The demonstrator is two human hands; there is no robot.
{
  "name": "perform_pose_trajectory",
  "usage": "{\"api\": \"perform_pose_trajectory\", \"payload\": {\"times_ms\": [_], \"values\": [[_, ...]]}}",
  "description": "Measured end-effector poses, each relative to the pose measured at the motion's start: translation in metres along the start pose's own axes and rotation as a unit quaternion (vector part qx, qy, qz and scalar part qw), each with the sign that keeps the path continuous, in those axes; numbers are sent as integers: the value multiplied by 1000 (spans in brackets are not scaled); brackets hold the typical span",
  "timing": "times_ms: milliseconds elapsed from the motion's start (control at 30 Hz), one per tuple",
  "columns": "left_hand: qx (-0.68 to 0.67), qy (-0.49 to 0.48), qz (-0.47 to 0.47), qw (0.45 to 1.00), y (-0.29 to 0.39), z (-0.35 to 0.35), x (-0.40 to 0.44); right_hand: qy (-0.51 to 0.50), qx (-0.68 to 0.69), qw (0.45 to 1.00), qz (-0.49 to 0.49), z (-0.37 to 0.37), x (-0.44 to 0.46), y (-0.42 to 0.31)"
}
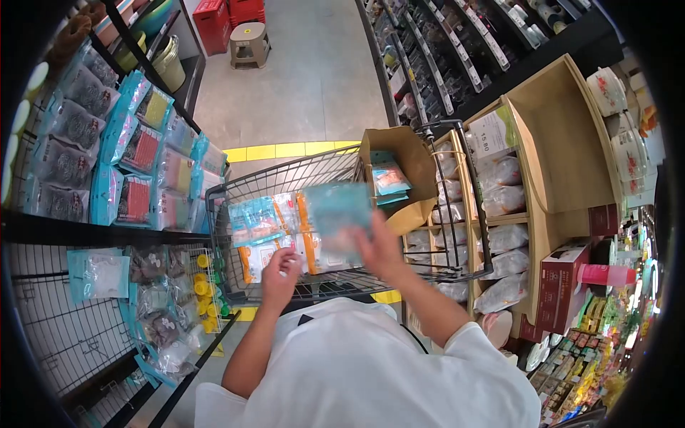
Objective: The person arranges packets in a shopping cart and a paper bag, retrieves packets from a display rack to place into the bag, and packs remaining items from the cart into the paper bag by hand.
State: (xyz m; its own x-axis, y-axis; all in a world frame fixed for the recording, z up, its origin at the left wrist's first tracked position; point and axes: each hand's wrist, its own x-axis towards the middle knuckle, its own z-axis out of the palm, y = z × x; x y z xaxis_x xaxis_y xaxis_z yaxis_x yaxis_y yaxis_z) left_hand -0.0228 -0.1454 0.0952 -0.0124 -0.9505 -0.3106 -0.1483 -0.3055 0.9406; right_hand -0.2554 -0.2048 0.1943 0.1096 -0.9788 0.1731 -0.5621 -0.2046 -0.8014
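Note:
A black wire shopping cart [314, 289] stands in front of me. Over its middle, my right hand [377, 250] holds a teal packet [339, 207], blurred by motion. My left hand [282, 269] has its fingers drawn together above the white and orange packs [258, 262]; whether anything small is between them is hidden. Teal and white packets [255, 220] lie on packs at the cart's left. An open brown paper bag [414, 167] stands at the cart's right end, with several teal packets [389, 178] inside.
Hanging packets [139, 146] fill the rack at left, with more packets [160, 299] below. A wooden shelf unit [531, 214] with wrapped goods borders the cart's right side. Ahead, a stool [250, 44] and red baskets [212, 27] stand on the floor beyond a yellow floor strip [275, 150].

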Motion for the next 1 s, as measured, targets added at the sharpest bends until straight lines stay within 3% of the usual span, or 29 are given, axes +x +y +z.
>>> {"api": "perform_pose_trajectory", "payload": {"times_ms": [33, 67, 100, 167, 267, 367, 467, 600, 633, 733, 800, 867, 900, 1000], "values": [[109, 37, -20, 993, 7, -6, -5, 95, -27, 994, -45, -12, 12, 8], [196, 46, 5, 979, -8, -14, -9, 175, -81, 981, -5, -25, 23, 23], [282, 57, 29, 957, -39, -24, -16, 224, -138, 962, -68, -46, 40, 22], [396, 52, 39, 916, -86, -38, -36, 217, -274, 937, -17, -76, 66, 39], [447, 33, 32, 893, -122, -45, -56, 90, -355, 929, 59, -88, 93, 77], [433, 70, 68, 896, -138, -40, -58, 0, -290, 952, 93, -71, 116, 173], [439, 110, 70, 889, -143, -34, -54, 9, -438, 894, 93, -53, 115, 181], [436, 117, 74, 889, -143, -32, -53, -245, -381, 891, 11, -31, 98, 178], [434, 113, 77, 890, -146, -33, -53, -297, -360, 883, 48, -21, 95, 202], [462, 82, 43, 882, -141, -32, -49, -275, -473, 836, 36, -1, 81, 246], [466, 7, -82, 881, -131, -31, -39, -324, -493, 807, 37, 4, 85, 261], [408, -41, -178, 895, -131, -33, -11, -304, -444, 838, 95, -6, 90, 210], [349, -56, -223, 908, -135, -34, 8, -249, -410, 875, 63, -9, 90, 197], [307, 83, -199, 927, -163, -34, 65, -53, -287, 956, -16, -25, 80, 156]]}}
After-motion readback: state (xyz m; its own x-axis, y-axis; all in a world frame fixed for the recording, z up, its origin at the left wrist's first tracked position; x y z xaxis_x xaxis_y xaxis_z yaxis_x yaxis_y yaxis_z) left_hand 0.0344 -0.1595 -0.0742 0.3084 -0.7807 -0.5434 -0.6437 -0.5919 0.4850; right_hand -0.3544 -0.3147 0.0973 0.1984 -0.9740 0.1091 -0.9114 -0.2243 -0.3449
